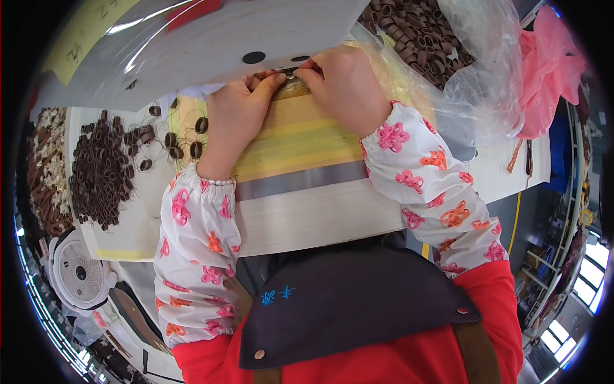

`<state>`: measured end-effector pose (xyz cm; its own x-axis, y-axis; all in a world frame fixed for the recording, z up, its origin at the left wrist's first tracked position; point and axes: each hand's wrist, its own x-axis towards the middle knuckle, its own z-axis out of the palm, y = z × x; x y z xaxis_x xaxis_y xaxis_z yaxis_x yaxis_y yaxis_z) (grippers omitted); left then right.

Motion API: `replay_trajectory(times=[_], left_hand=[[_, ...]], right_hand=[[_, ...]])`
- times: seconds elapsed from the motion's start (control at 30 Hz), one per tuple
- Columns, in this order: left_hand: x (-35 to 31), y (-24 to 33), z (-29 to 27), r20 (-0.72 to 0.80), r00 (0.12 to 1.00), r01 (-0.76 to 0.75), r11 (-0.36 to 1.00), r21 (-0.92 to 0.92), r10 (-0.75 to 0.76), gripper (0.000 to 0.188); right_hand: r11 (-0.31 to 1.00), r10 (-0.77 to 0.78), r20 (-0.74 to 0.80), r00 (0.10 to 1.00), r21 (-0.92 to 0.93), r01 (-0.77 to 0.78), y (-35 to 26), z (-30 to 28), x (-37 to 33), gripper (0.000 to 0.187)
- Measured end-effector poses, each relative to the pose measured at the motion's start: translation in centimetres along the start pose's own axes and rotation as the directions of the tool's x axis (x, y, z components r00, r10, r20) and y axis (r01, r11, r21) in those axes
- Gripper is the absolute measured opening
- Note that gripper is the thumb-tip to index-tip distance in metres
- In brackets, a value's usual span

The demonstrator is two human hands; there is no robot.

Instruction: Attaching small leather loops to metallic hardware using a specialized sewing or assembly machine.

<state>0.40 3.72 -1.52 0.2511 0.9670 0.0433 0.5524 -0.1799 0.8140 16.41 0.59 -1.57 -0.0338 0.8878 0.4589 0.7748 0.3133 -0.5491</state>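
Note:
Under the pale grey machine body, both of my hands meet fingertip to fingertip. My left hand is closed, thumb and forefinger pinching one side of a small dark piece. From the other side, my right hand pinches at the same piece, its fingers also closed. The fingers cover most of it, so its exact shape is hidden. Beneath my hands lies a work surface striped with yellow and tan tape. Several small brown loops with loose threads lie left of my left wrist.
A large pile of brown loops covers the table's left side. More brown rings sit by clear plastic at the far right, beside a pink plastic bag. A white fan stands off the table's left edge.

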Motion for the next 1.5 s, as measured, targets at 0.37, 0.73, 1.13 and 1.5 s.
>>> replay_trajectory(times=[0.37,0.73,1.13,1.5], left_hand=[[-0.2,0.9,0.1,0.015,0.999,0.033,0.998,0.058,-0.034,0.027],[-1.0,1.0,0.4,-0.069,0.958,-0.263,0.946,0.189,0.28,0.021],[-5.3,-3.1,-7.5,-0.126,0.955,-0.202,0.904,0.377,0.267,0.012],[-3.0,1.9,0.0,0.008,0.895,-0.403,0.8,0.444,0.447,0.025]], right_hand=[[0.999,0.01,0.02,1.0,0.053,-0.011,0.0,-0.2,0.0,0.011],[0.99,-0.056,0.013,0.998,0.13,0.054,0.9,-0.2,-0.3,0.012],[0.94,0.051,-0.108,0.993,-0.33,-0.085,6.4,-11.5,-0.3,0.012],[0.976,0.072,0.046,0.996,-0.207,-0.061,6.1,-10.7,1.5,0.011]])
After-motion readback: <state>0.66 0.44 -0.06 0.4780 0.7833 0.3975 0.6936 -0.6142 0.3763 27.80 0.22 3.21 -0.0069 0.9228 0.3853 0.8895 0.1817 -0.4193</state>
